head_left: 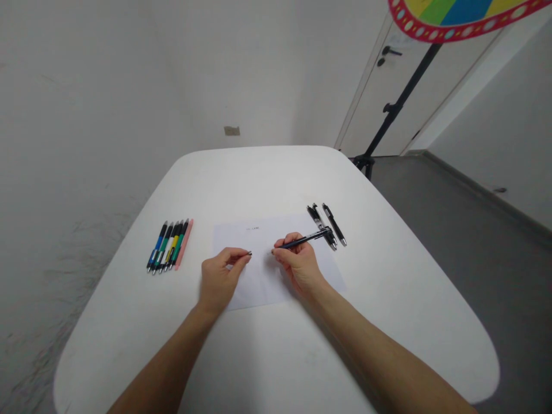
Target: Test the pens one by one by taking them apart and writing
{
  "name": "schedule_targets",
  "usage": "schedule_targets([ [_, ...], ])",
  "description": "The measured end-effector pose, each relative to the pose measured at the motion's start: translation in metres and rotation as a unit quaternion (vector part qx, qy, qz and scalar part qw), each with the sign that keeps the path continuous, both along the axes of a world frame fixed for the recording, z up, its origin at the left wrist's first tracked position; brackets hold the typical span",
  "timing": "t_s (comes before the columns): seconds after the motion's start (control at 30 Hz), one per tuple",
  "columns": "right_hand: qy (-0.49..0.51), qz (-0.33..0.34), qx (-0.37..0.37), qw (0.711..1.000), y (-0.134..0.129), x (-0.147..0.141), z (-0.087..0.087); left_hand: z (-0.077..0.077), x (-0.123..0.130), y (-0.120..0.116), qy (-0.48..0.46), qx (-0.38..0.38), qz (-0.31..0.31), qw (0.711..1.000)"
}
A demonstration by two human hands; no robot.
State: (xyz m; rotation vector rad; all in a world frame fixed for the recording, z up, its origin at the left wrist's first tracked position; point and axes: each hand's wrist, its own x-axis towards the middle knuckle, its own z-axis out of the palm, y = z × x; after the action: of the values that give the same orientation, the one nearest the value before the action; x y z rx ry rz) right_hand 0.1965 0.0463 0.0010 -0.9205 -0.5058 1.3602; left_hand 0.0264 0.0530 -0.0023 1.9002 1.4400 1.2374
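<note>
My left hand (222,275) is over the left part of a white paper (259,287), its thumb and forefinger pinching a small dark piece with a shiny end (249,253). Over the paper's right part, my right hand (297,261) grips a dark pen (304,238). The pen's front end points left toward the piece, with a gap between them. Its rear end points up and right, over some black pens. Small dark writing (252,229) shows near the top of the paper.
Several coloured pens (170,246) lie side by side at the left of the white table (259,178). Black pens (334,224) lie by the paper's upper right corner. Beyond the table's right side rises a black stand (403,98) bearing a coloured wheel (457,17).
</note>
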Motion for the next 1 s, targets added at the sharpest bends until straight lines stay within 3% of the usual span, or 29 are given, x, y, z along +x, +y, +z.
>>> schedule_targets([
  [0.27, -0.008, -0.010, -0.016, 1.000, 0.002, 0.002, -0.005, -0.002, -0.014, 0.009, 0.176, 0.134, -0.040, 0.974],
  [0.53, -0.015, -0.009, -0.022, 1.000, 0.003, 0.002, -0.005, -0.009, -0.016, 0.015, 0.342, 0.120, -0.077, 0.929],
  [0.73, -0.025, -0.005, -0.023, 0.999, 0.003, 0.001, -0.004, -0.013, -0.014, 0.017, 0.373, 0.135, -0.080, 0.915],
  [1.0, -0.053, -0.002, -0.012, 0.999, 0.002, 0.001, -0.006, -0.016, -0.015, 0.019, 0.359, 0.162, -0.058, 0.917],
])
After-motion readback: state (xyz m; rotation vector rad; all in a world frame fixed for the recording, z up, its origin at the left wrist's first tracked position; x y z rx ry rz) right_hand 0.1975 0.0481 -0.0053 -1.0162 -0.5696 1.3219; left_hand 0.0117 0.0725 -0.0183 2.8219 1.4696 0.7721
